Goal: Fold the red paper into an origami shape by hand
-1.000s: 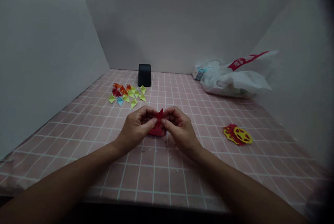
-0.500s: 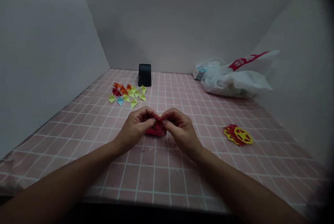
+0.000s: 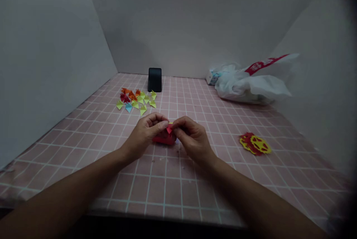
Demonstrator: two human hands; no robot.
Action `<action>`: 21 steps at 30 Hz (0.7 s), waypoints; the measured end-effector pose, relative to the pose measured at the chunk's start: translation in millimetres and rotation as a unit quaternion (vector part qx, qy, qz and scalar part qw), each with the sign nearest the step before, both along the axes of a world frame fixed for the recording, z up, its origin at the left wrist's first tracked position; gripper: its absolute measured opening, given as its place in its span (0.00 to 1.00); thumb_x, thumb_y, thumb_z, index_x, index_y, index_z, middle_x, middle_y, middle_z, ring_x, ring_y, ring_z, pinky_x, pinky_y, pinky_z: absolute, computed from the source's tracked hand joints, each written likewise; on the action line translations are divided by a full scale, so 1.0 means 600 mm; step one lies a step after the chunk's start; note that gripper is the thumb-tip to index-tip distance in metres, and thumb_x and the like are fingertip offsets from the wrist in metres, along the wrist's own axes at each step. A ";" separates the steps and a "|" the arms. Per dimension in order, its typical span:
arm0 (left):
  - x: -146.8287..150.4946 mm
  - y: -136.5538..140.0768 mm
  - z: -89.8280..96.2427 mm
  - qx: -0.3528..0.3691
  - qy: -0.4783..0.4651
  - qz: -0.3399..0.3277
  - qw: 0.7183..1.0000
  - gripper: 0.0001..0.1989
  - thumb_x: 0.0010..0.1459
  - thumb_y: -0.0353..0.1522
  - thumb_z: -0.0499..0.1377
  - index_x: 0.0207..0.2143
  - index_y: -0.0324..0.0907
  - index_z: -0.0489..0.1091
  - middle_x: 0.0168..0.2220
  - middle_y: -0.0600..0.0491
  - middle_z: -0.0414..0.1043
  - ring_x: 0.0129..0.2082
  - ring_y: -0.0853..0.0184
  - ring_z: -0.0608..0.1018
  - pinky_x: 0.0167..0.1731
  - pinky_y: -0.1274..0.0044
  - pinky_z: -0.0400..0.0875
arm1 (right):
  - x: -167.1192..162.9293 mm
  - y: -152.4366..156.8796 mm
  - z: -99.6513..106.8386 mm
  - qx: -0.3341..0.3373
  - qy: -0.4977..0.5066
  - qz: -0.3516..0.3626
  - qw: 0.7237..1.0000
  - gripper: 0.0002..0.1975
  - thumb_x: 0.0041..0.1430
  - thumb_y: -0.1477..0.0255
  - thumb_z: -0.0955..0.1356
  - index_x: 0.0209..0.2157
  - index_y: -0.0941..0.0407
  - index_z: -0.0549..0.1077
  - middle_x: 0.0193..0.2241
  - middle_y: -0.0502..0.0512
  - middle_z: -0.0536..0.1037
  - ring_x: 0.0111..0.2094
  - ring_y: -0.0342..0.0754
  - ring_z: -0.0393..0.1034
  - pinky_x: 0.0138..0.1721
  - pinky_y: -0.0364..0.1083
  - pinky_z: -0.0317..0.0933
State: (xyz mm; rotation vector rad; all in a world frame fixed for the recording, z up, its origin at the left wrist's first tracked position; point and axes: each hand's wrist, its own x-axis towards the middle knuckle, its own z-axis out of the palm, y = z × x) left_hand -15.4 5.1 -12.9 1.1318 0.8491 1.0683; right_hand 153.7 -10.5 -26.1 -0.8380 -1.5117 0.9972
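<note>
A small piece of red folded paper (image 3: 169, 129) is held up between both hands over the middle of the table. The thumb and fingers of my left hand (image 3: 143, 133) are closed at its left edge. From the other side, my right hand (image 3: 193, 136) pinches it between thumb and fingertips. Below and behind the fingers sits a larger red object (image 3: 165, 140) with a bit of yellow at its far side; the hands cover much of it, so its kind is unclear.
Folded paper pieces (image 3: 143, 109) in yellow, orange, red and blue lie at the left. A black phone (image 3: 154, 80) leans upright behind them. Red and yellow cut-out shapes (image 3: 260, 145) are stacked at the right. A white plastic bag (image 3: 248, 88) and a small box (image 3: 211, 77) stand back right.
My fingertips have moved slightly apart, and more of the small red paper shows between them. My left thumb has risen a little. Everything else on the table stays in place.
</note>
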 end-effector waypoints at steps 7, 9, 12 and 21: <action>0.000 -0.002 0.010 0.047 0.082 0.027 0.995 0.10 0.51 0.35 0.67 0.28 0.39 0.72 0.26 0.56 0.71 0.26 0.72 0.72 0.30 0.79 0.68 | -0.001 0.005 -0.008 -0.050 0.043 0.009 0.998 0.02 0.63 0.70 0.68 0.38 0.52 0.72 0.30 0.49 0.75 0.31 0.44 0.70 0.34 0.46 0.66; 0.000 -0.004 0.012 0.080 0.108 0.047 0.990 0.09 0.52 0.35 0.67 0.28 0.39 0.72 0.26 0.56 0.71 0.27 0.71 0.72 0.30 0.78 0.68 | -0.002 0.006 -0.007 -0.092 0.074 0.031 0.993 0.05 0.64 0.66 0.68 0.37 0.53 0.72 0.28 0.49 0.74 0.28 0.44 0.70 0.31 0.45 0.66; 0.000 -0.007 0.011 0.097 0.126 0.046 0.986 0.09 0.53 0.35 0.66 0.28 0.39 0.71 0.27 0.56 0.72 0.27 0.70 0.73 0.30 0.78 0.69 | -0.002 0.006 -0.007 -0.113 0.075 0.044 0.990 0.09 0.63 0.64 0.70 0.32 0.55 0.72 0.26 0.48 0.74 0.27 0.42 0.69 0.30 0.44 0.65; -0.003 -0.001 0.006 0.057 0.097 -0.006 0.994 0.11 0.57 0.38 0.65 0.30 0.39 0.73 0.27 0.55 0.73 0.28 0.71 0.73 0.33 0.78 0.68 | -0.001 0.008 -0.008 -0.114 0.069 0.033 0.991 0.08 0.61 0.67 0.70 0.30 0.55 0.72 0.24 0.47 0.73 0.24 0.42 0.68 0.27 0.44 0.64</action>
